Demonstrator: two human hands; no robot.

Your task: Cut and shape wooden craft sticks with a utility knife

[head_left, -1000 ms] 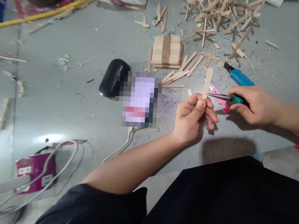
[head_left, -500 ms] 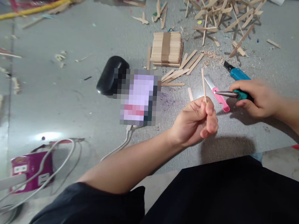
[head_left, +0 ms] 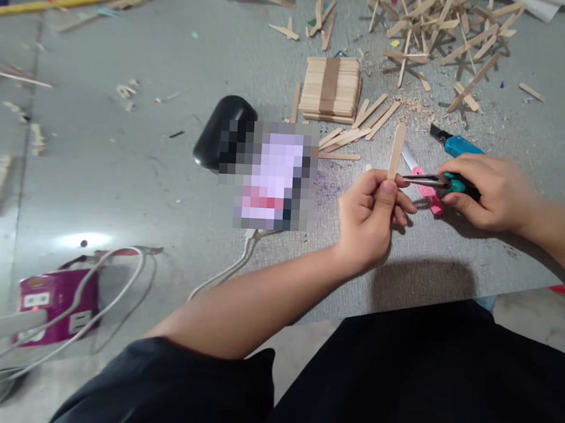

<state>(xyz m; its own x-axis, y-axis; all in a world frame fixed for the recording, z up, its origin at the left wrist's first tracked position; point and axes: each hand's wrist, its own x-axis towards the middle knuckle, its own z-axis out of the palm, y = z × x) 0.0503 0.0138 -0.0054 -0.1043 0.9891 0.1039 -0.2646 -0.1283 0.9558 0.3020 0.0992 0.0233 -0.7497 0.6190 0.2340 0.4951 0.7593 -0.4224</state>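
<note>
My left hand [head_left: 370, 213] pinches a flat wooden popsicle stick [head_left: 397, 151] between thumb and fingers, its upper part standing above the fingertips with the broad face toward me. Closed around the dark and teal handles of needle-nose pliers [head_left: 429, 180] is my right hand [head_left: 489, 191]. The pliers' jaws point left, and their tips reach the fingers of my left hand near the stick. Under the pliers lies a pink-handled folding knife [head_left: 426, 184] with a silver blade. A blue utility knife [head_left: 463, 146] rests just beyond my right hand.
A banded bundle of popsicle sticks [head_left: 312, 90] stands behind loose sticks [head_left: 346, 138]. Joined sticks [head_left: 434, 30] pile up at the back right. To the left are a black case [head_left: 225, 129], a blurred phone [head_left: 277, 173] on a cable, and a purple power socket box [head_left: 59, 307].
The stick has turned from edge-on to showing its broad face as my left hand rotated. The pliers' tips have come close to my left fingers. The whole view has shifted slightly.
</note>
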